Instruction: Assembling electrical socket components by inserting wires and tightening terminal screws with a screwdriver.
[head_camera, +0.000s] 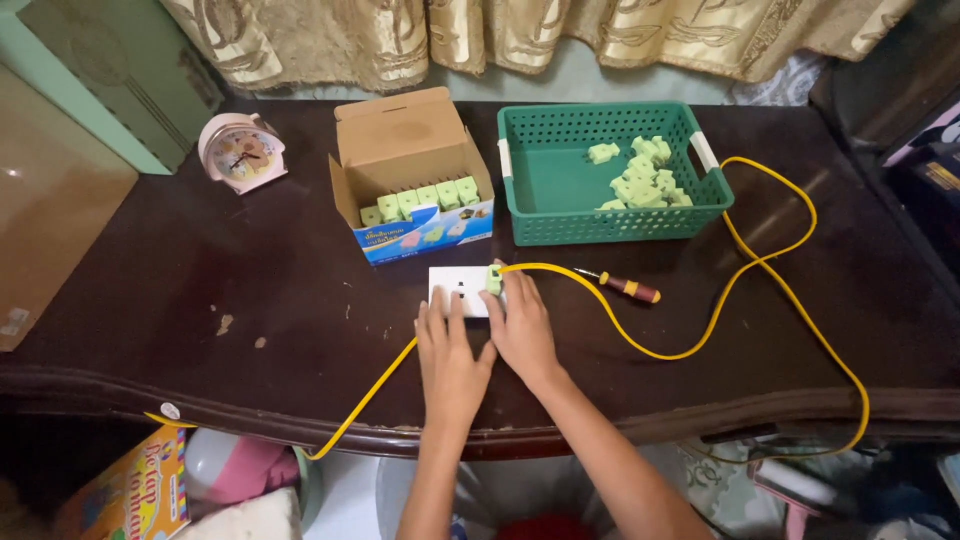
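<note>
The dark wooden desk (250, 300) carries everything, its front edge curving just under my wrists. Toward the back edge stands the green basket (560, 215), with loose pale green plugs (645, 180) heaped in its right half, and just left of it an open cardboard box (405, 150) with a row of the same plugs along its front. A pink alarm clock (240, 152) sits near the back left corner. A yellow cable (760, 290) loops wide over the right side of the desk and drops off the front edge, and another length of it slips over the front edge to my left. The white socket plate (455, 288) lies near the middle, towards the front; my left hand (450, 355) lies flat and released on it, fingers spread, pinning it down. My right hand (520, 325) is clenched on the green plug (494, 279) at the plate's right end, where the cable begins. A small screwdriver (630, 288) lies just right of that hand. I judge the plate could skid if my left hand lifts, and the slack cable could snag the screwdriver or drag it towards the edge. Open room lies on the left half of the desk; the right is hemmed in by cable.
</note>
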